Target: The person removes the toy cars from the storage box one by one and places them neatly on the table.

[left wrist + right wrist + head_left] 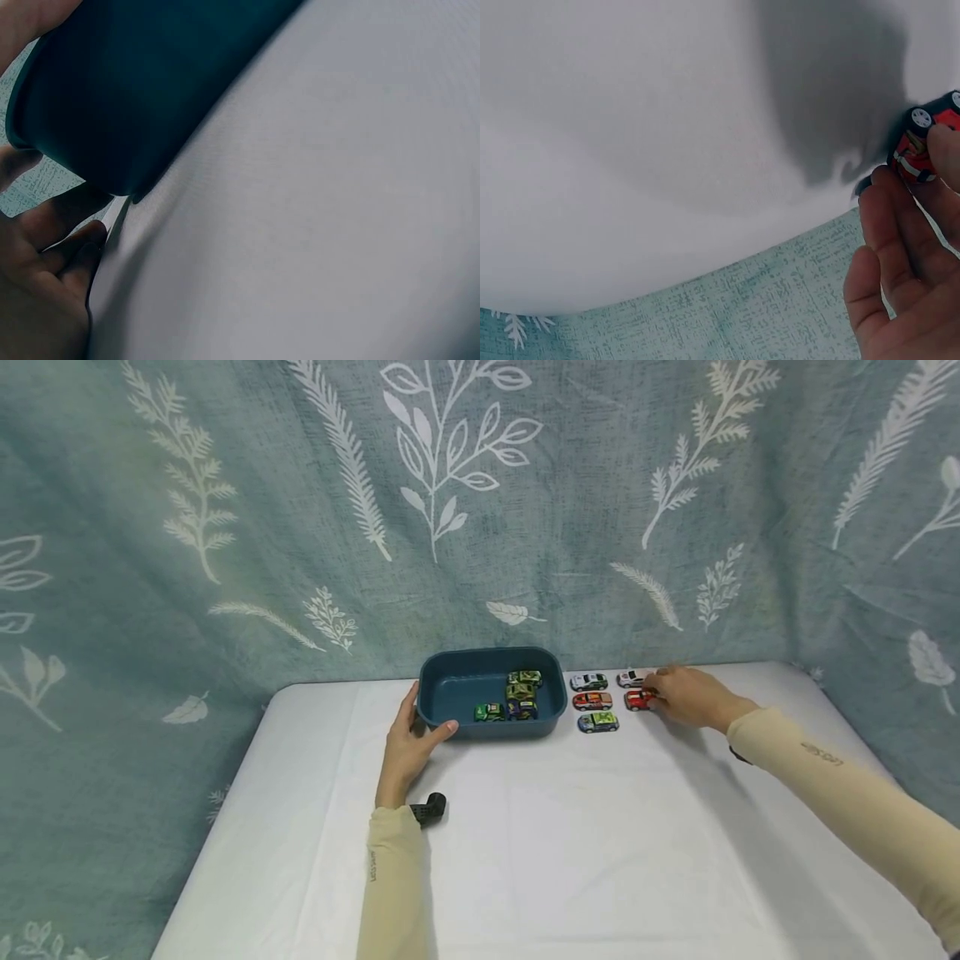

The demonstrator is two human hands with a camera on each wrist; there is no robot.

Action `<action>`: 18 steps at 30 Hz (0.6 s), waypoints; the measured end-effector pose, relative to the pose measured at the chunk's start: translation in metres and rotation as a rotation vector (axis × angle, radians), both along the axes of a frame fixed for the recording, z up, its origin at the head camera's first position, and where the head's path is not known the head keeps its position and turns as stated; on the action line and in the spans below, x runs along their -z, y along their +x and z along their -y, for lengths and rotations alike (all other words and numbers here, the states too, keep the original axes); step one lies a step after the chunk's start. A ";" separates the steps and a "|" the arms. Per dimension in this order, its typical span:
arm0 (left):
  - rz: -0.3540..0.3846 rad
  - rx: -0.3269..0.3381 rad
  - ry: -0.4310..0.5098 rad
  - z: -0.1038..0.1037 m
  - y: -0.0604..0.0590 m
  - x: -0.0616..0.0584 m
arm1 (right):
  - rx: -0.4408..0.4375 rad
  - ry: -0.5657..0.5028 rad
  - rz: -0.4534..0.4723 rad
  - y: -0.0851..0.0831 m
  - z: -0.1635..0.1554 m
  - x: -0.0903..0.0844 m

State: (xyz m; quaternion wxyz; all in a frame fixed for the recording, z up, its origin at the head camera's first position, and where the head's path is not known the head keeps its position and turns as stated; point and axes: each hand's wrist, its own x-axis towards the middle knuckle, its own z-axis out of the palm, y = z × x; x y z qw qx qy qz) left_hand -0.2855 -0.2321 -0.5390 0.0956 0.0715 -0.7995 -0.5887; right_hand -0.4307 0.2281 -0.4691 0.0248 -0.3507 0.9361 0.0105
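Observation:
My right hand point(693, 696) pinches a red toy car point(637, 700) at the right end of the group of cars; in the right wrist view its thumb and fingers hold the red body point(919, 166). With thumb at the front and fingers along the left side, my left hand point(405, 752) grips the dark blue plastic bin point(450, 732). Green, olive and purple toy cars point(520, 692) lie in the bin's right half. Just behind the red car is a white toy car point(632, 679), partly hidden by the right hand.
Right of the bin stand a white-and-green car point(588, 682), an orange-red car point(592, 701) and a blue-and-green car point(598, 722). A white cloth point(585, 843) covers the table. Behind its back edge hangs a teal leaf-patterned curtain point(570, 527).

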 end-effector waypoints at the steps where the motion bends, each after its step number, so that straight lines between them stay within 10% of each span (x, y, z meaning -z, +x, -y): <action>1: 0.001 0.001 -0.003 0.000 0.000 0.000 | 0.004 0.002 0.002 0.000 0.000 0.001; 18: 0.000 0.000 0.003 0.000 -0.001 -0.001 | -0.009 -0.038 -0.028 0.000 -0.002 0.011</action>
